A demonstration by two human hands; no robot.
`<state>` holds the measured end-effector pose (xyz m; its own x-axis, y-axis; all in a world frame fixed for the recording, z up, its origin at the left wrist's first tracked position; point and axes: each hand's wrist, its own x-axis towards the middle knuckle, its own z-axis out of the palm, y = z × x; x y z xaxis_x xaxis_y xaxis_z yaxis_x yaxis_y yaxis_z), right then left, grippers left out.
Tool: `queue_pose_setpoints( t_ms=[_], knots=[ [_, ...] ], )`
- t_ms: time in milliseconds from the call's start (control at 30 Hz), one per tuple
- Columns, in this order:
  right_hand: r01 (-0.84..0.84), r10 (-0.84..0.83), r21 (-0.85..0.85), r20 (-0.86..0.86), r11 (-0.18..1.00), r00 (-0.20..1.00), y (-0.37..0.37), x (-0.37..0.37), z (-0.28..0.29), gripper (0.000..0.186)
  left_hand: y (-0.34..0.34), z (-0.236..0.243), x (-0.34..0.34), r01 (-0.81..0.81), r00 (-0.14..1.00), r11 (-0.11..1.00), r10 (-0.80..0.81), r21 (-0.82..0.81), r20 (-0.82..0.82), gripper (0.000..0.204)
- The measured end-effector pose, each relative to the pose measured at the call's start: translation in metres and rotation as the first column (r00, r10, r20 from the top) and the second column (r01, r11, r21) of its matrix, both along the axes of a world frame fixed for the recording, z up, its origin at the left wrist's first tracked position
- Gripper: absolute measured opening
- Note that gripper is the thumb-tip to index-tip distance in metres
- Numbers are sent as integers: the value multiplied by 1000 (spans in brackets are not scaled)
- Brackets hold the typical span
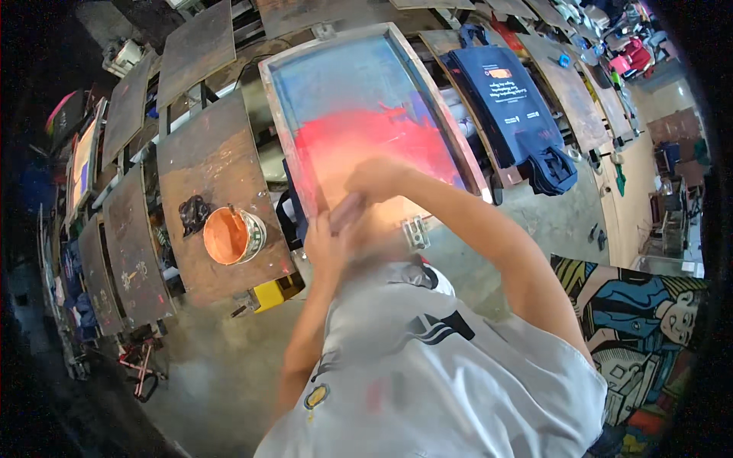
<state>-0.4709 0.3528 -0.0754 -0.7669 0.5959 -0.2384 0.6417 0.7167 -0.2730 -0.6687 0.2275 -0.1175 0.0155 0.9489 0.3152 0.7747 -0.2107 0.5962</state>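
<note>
A metal-framed printing screen [279,122] lies on a platen in front of me, its mesh smeared with red and orange ink [366,141]. Both my hands are at its near end, blurred by motion. My left hand [323,246] is closed around the lower end of a squeegee [347,211]. My right hand [374,179] grips its upper end, over the orange ink. The squeegee's blade is hidden by my hands. A navy fabric edge [294,200] shows under the screen's left side.
An open bucket of orange ink [229,235] and a black rag [194,214] sit on the wooden platen [206,156] to my left. A navy tote bag [508,99] lies on the platen to the right. More wooden platens ring the press.
</note>
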Motion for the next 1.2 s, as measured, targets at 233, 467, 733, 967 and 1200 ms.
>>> queue_pose_setpoints(
  t_ms=[233,467,733,967,1200],
  knots=[
    [-183,188,93,-55,979,981,18,0,7,21,1,22,20,-109,989,986,121,126,-91,36],
    [183,-98,219,-352,958,931,-60,69,1,27,-2,66,54,230,916,945,-128,234,-381,35],
    [571,-540,-31,-368,821,757,-107,164,-2,37,42,121,160,485,801,861,-508,-154,-318,40],
    [772,-798,-237,-313,590,515,-85,153,-13,29,187,59,163,745,433,599,-769,-293,-471,42],
    [800,-910,-435,-160,413,382,-35,87,-35,30,230,44,120,635,215,659,-651,-402,-728,42]
  ],
)
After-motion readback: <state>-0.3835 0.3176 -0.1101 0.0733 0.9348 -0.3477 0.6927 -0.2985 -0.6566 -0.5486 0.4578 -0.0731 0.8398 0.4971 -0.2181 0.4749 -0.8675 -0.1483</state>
